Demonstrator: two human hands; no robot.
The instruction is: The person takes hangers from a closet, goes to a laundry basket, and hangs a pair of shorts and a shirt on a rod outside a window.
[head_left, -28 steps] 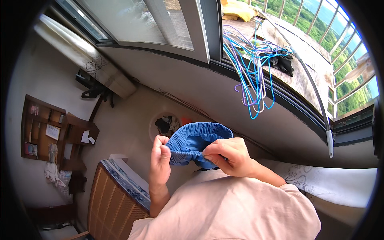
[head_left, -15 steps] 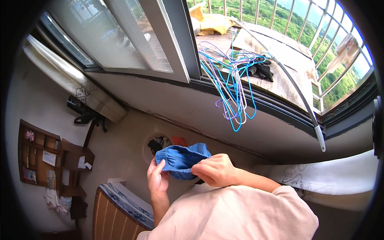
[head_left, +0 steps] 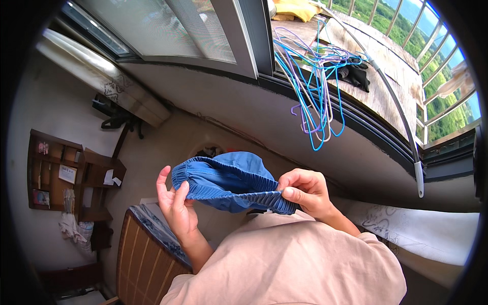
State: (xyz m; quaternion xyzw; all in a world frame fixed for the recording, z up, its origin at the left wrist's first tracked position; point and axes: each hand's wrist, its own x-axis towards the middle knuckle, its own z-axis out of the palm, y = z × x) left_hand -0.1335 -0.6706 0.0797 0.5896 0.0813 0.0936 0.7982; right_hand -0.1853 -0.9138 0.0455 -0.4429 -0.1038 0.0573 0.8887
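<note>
Blue elastic-waist pants [head_left: 229, 178] are stretched between my two hands, in front of my chest. The gathered waistband is spread into a long opening that faces me, and the legs are bunched out of sight behind it. My left hand [head_left: 179, 211] grips the left end of the waistband, thumb on the near side and one finger raised. On the right, my right hand [head_left: 308, 192] pinches the other end between thumb and fingers. Beyond the pants, blue, purple and white hangers [head_left: 320, 96] hang in a tangle over the window sill.
A pole with a white handle [head_left: 418, 178] leans across the sill. Dark cloth [head_left: 356, 76] and a yellow cloth [head_left: 297, 9] lie on the boards outside. Past the pants, a basin [head_left: 195, 148] on the floor is mostly hidden. A bed with a woven mat [head_left: 142, 254] stands lower left.
The pants have been pulled wider, and the waistband now opens toward me. My hands have moved apart, my right hand rightward and my left hand leftward. The view has shifted slightly.
</note>
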